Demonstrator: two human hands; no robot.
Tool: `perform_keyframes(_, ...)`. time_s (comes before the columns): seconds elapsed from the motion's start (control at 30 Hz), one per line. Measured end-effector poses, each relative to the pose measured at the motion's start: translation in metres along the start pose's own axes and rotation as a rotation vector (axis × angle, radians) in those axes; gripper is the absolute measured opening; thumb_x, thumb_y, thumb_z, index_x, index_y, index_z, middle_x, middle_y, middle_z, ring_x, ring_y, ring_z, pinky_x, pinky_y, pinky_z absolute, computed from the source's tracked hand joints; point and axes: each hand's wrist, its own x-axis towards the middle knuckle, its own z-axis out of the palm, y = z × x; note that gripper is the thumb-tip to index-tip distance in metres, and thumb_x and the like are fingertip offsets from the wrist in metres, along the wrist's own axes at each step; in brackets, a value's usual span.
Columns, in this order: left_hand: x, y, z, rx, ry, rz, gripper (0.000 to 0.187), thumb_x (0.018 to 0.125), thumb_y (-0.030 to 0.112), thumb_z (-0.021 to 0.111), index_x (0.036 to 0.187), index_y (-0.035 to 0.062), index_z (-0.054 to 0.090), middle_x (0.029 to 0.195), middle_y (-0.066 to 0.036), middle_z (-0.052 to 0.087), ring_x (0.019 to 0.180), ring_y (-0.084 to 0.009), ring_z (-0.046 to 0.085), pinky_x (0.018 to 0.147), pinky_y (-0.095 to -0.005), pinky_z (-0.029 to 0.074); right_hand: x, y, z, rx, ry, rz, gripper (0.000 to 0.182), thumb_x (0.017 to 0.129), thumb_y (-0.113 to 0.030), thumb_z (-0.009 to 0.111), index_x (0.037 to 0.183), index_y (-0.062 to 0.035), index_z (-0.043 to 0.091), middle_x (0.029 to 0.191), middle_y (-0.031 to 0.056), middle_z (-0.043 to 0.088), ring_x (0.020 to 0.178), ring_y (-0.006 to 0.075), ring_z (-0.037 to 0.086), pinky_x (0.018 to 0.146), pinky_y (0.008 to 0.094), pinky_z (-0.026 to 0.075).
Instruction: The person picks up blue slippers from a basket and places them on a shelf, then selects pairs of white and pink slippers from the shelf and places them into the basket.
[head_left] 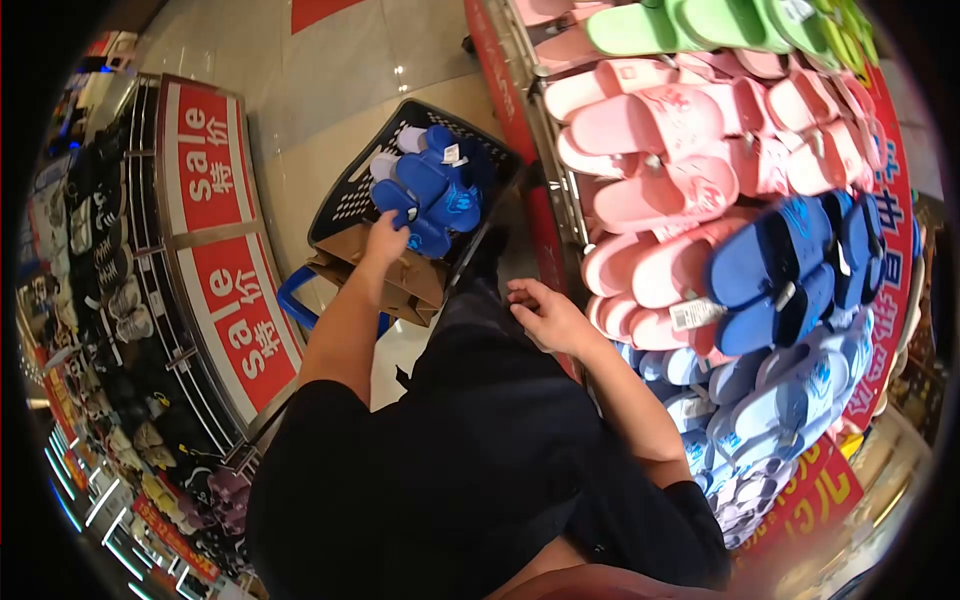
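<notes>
Reaching to the basket in the upper middle of the frame, the left hand [388,240] has its fingertips at the near edge of a blue slipper [396,200]; whether it grips or just touches, I can't tell. And the right hand [548,315], near the centre, hangs loosely half open beside the display rack [545,110], with nothing visible in it.

Here's the count so far: several blue slippers and a few pale ones [384,166] are in the black basket [345,190], bunched together, one with a white tag [452,155]. So it's part loaded, with a brown cardboard box [415,277] at its near end; whether any more belongs in there, the view doesn't say.

Over on the right, the rack is packed with green, pink, navy and light blue slippers, overlapping in rows. Down below the basket, it's shiny tiled floor [290,70], running to the upper left. Along the left side, red sale signs [235,320] edge a shelf of darker shoes [125,310], bright strip lights [105,500] glowing lower left.
</notes>
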Motion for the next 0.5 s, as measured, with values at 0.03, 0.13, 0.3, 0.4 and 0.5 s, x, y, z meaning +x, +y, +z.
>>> perform_keyframes(0.03,0.007,-0.008,0.015,0.112,0.023,0.111,0.061,0.076,0.018,0.067,0.133,0.003,0.052,0.123,-0.029,0.058,0.112,-0.0416,0.058,0.096,-0.0417,0.048,0.015,0.007,0.005,-0.008,0.004,0.021,0.04,0.093,-0.017,0.061,0.129,-0.0009,0.052,0.11,0.0185,0.067,0.102,0.0266,0.065,0.09,0.0353,0.05)
perform_keyframes(0.13,0.01,0.012,0.037,0.185,-0.098,0.052,0.063,0.077,0.026,0.068,0.138,0.0199,0.051,0.13,-0.025,0.055,0.118,-0.0399,0.055,0.102,-0.043,0.044,0.052,0.019,0.017,-0.01,-0.036,0.091,0.039,0.093,-0.017,0.06,0.127,0.0002,0.053,0.111,0.018,0.067,0.1,0.027,0.066,0.089,0.0353,0.051)
perform_keyframes(0.3,0.036,0.023,0.048,0.414,-0.308,-0.154,0.062,0.079,0.032,0.067,0.139,0.0251,0.051,0.133,-0.014,0.058,0.122,-0.0379,0.054,0.105,-0.0408,0.041,0.078,0.021,0.025,0.0,-0.008,0.14,0.038,0.093,-0.018,0.06,0.125,0.0002,0.054,0.108,0.0163,0.068,0.095,0.027,0.067,0.087,0.0351,0.051)
perform_keyframes(0.4,0.053,0.015,0.05,0.343,-0.354,-0.209,0.052,0.08,0.029,0.066,0.132,0.0222,0.057,0.13,-0.01,0.061,0.121,-0.0365,0.055,0.102,-0.0412,0.043,0.084,0.027,0.025,0.053,0.016,0.206,0.039,0.093,-0.019,0.06,0.126,0.0006,0.054,0.109,0.0166,0.069,0.097,0.0271,0.067,0.089,0.0351,0.051)
perform_keyframes(0.5,0.057,0.008,0.047,0.091,-0.325,-0.117,0.043,0.083,0.018,0.062,0.125,0.0118,0.061,0.123,-0.014,0.064,0.113,-0.0314,0.061,0.098,-0.0394,0.047,0.093,0.043,0.026,0.065,0.036,0.24,0.044,0.092,-0.022,0.062,0.129,0.001,0.053,0.112,0.0185,0.067,0.103,0.0284,0.066,0.092,0.0349,0.049)
